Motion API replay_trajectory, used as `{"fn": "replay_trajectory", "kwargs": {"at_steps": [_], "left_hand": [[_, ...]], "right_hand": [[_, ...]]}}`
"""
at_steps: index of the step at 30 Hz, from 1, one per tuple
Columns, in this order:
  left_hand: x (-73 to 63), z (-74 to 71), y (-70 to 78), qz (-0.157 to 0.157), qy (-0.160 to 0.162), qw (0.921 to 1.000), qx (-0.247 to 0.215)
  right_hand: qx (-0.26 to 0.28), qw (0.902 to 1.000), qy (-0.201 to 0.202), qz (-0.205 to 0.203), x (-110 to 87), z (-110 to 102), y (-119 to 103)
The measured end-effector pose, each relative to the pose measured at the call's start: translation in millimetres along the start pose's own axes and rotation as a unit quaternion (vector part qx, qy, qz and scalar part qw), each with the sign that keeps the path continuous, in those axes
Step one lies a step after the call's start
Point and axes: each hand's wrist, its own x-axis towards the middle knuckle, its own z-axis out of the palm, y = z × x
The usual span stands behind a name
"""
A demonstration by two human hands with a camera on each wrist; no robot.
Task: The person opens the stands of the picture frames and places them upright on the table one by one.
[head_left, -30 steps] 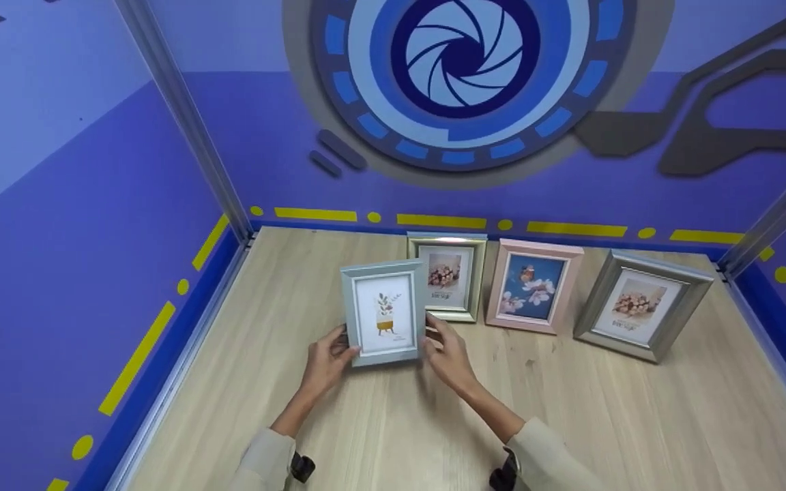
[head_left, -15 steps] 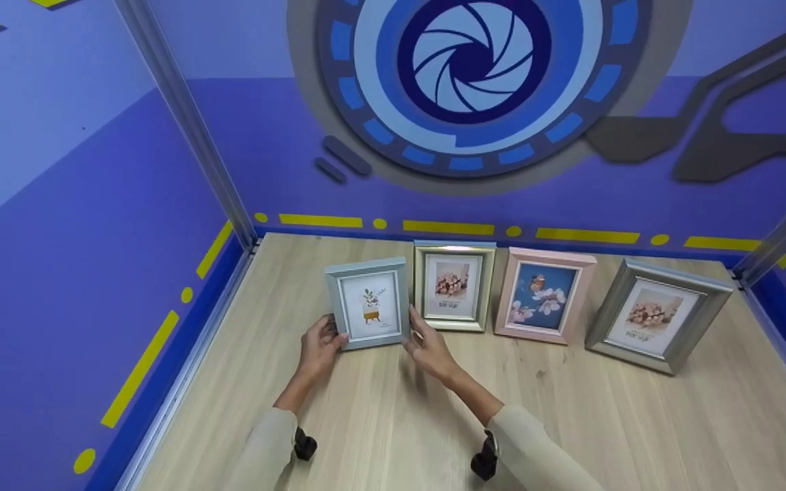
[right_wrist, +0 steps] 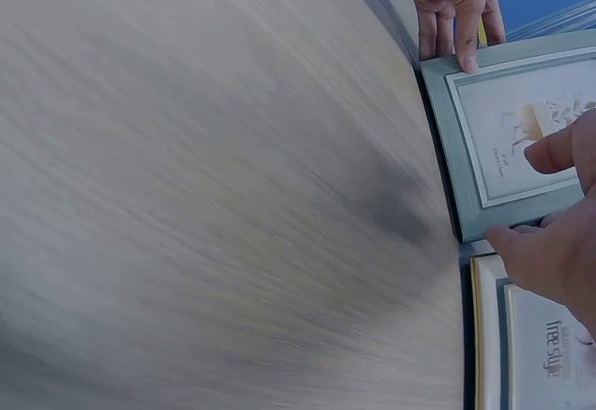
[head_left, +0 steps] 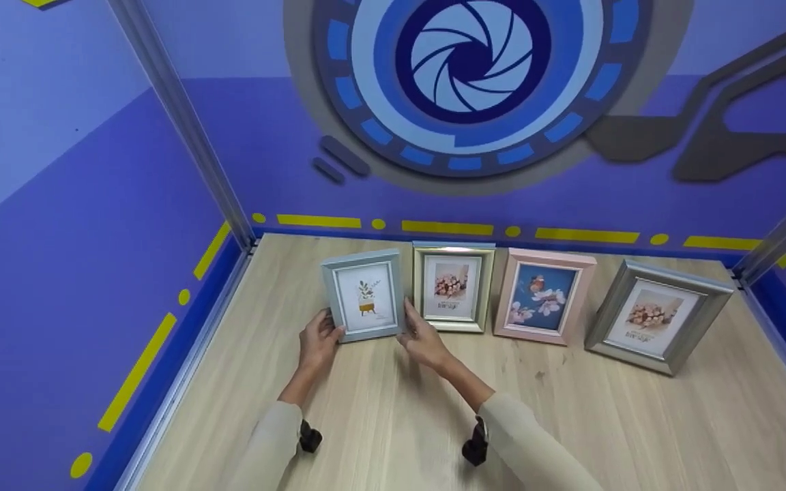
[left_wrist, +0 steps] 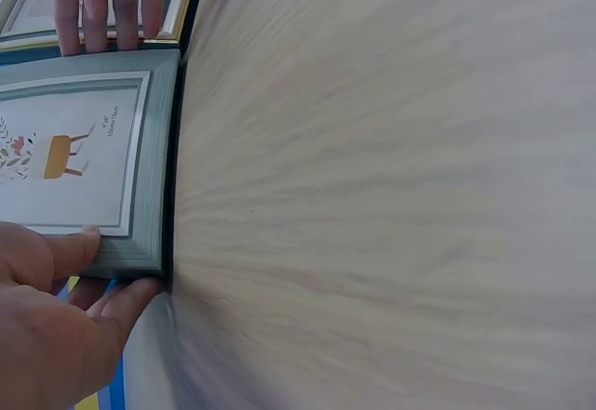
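A pale blue-green picture frame with a potted-plant print stands on the wooden table, left of the other frames. My left hand pinches its lower left corner: in the left wrist view the thumb lies on the front and the fingers go round the side edge. My right hand is at the opposite side, its straight fingers touching the edge. In the right wrist view the right thumb stands off the front. Close to the right hand is a gold picture frame with a flower print.
Farther right stand a pink picture frame and a silver-grey picture frame, the latter turned at an angle. A purple-blue wall rises behind the table, and another wall borders it on the left.
Both hands have moved the blue-green picture frame left and back from in front of the gold one, now fully seen. In the last half second it has shifted slightly farther back.
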Motion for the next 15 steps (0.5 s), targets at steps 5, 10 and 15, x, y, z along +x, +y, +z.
{"fn": "replay_trajectory", "kwargs": {"at_steps": [5,10,15], "left_hand": [[6.5,5.2,-1.9,-0.009,-0.004,0.9999,0.002],[19.0,11.1,-0.2,-0.016,-0.002,0.9995,0.027],[27.3,13.3,1.2,-0.023,0.011,0.9977,0.063]], "right_hand": [[0.001,1.0,0.002,0.003,1.8,-5,3],[0.01,0.9999,-0.002,0.006,2.4,-12,5],[0.015,0.9992,-0.022,0.029,-1.2,-21,5]]}}
